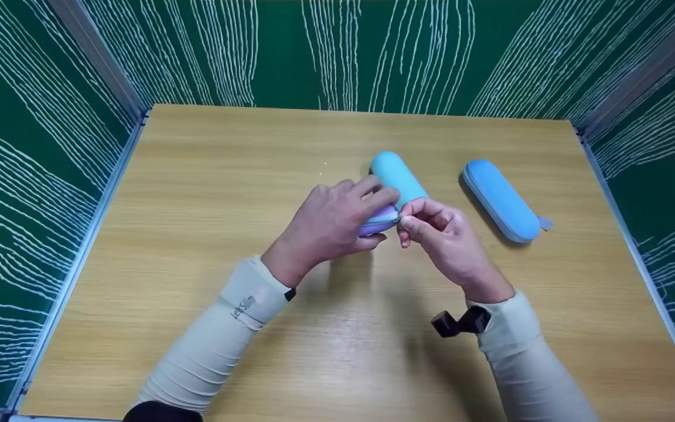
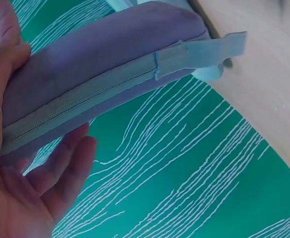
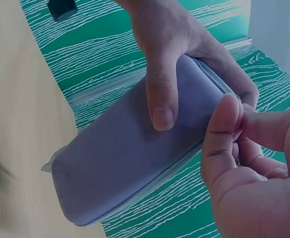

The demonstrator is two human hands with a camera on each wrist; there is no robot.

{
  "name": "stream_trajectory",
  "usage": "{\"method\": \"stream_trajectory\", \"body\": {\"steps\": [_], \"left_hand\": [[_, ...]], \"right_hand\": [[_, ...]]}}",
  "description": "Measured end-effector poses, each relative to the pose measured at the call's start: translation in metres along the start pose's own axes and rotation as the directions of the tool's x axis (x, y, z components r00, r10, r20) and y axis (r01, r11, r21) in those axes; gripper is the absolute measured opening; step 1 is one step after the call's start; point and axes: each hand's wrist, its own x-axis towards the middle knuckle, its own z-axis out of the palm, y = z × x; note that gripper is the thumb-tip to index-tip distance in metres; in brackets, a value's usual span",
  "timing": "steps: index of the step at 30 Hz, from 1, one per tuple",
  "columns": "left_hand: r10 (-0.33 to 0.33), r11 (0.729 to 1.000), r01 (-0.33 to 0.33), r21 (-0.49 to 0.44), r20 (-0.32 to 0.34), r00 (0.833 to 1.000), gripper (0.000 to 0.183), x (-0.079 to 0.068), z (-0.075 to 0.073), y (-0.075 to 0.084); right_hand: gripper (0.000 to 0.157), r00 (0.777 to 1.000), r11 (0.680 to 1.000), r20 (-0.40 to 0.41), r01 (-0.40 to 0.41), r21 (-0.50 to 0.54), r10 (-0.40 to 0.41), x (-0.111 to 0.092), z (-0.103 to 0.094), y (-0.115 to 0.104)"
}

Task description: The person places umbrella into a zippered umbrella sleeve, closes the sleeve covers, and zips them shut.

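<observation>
My left hand (image 1: 334,223) grips a purple zippered case (image 3: 130,153) and holds it above the table. In the right wrist view the thumb lies across the broad side of the case, with the fingers round the far side. At one end of the zip, my right hand (image 1: 446,237) pinches with thumb and forefinger at the zipper pull, which those fingers mostly hide. The left wrist view shows the zip (image 2: 80,101) closed along its visible length, with a pale fabric tab (image 2: 212,52) at the other end. Behind the hands lies a turquoise case (image 1: 399,176), partly covered by them.
A blue zippered case (image 1: 501,200) with a small tab lies to the right on the wooden table (image 1: 226,158). Green walls (image 1: 279,55) with white lines stand at the back and both sides. A few tiny pale specks dot the table beyond the left hand.
</observation>
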Motion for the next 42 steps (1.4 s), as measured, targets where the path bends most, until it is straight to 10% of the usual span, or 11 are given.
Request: {"method": "stream_trajectory", "body": {"steps": [15, 29, 36, 42], "left_hand": [[0.17, 0.957, -0.096, 0.275, -0.26, 0.951, 0.037, -0.012, 0.01, 0.002], [0.359, 0.912, -0.216, 0.349, -0.424, 0.832, 0.025, -0.026, 0.007, 0.008], [0.329, 0.927, -0.196, 0.318, -0.446, 0.832, 0.035, -0.028, 0.014, 0.005], [0.194, 0.952, -0.051, 0.3, -0.47, 0.861, 0.036, -0.021, 0.016, 0.007]], "right_hand": [[0.006, 0.995, 0.998, -0.097, 0.026, 0.064, -0.02, 0.003, 0.001, 0.007], [0.005, 0.968, 0.985, -0.234, 0.122, 0.12, -0.092, 0.008, -0.014, 0.013], [0.006, 0.971, 0.967, -0.184, 0.183, 0.18, -0.15, 0.003, -0.015, 0.011], [0.004, 0.957, 0.967, -0.207, 0.23, 0.11, -0.204, 0.001, -0.008, 0.006]]}}
